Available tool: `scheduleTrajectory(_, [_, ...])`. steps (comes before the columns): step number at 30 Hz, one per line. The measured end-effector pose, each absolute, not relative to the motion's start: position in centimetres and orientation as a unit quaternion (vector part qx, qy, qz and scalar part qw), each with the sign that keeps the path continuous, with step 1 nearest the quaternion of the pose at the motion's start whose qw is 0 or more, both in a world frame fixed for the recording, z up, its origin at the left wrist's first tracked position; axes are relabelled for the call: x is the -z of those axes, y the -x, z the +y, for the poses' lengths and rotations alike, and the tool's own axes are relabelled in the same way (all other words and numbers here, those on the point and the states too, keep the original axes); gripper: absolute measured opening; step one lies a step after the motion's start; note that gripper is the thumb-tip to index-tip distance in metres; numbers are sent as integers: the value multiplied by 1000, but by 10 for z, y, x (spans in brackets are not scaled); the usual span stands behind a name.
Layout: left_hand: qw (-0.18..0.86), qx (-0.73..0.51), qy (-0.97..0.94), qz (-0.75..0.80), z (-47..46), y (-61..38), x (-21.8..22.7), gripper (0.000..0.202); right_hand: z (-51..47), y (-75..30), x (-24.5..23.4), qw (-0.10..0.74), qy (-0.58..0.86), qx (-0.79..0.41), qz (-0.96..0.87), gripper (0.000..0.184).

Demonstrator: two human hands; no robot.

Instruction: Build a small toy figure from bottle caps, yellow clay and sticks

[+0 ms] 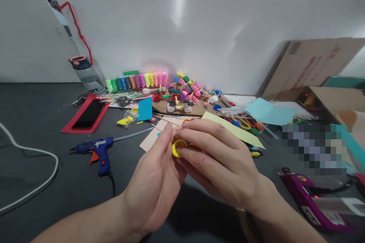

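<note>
A small curved piece of yellow modelling clay [174,151] is held between my two hands above the dark tabletop. My left hand [159,174] cups it from the left, thumb pointing up and palm turned inward. From the right, my right hand [222,159] closes over it, with bent fingertips pressing against the clay. The fingers hide part of the piece and most of the left fingers. Behind the hands, an opened packet of yellow clay [126,120] lies beside a blue paper piece [145,109].
A blue glue gun [104,155] lies at left, near a phone [89,114] on red card. Clay packets [137,80] and small clay shapes [188,91] line the white partition [211,38]. A water bottle [87,74] stands back left; a purple device [310,201] sits right.
</note>
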State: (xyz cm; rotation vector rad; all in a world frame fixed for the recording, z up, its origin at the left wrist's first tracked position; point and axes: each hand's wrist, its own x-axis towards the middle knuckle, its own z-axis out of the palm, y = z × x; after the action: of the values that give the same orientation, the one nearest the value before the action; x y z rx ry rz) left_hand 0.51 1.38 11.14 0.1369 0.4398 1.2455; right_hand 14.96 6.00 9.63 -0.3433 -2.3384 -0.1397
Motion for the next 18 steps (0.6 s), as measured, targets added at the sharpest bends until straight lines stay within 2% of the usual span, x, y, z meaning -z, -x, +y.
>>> scheduleTrajectory(6, [781,-591,-67,191,14,-4,-113,49,60,-148,-95,390,134,33,-911,13])
scheduleTrajectory(13, [768,-589,-89,234,13,-4,-113,36,60,-148,-99,395,129,47,-909,10])
scheduleTrajectory(18, [768,-596,-81,218,16,-5,-112,41,60,-147,-99,403,126,48,-905,9])
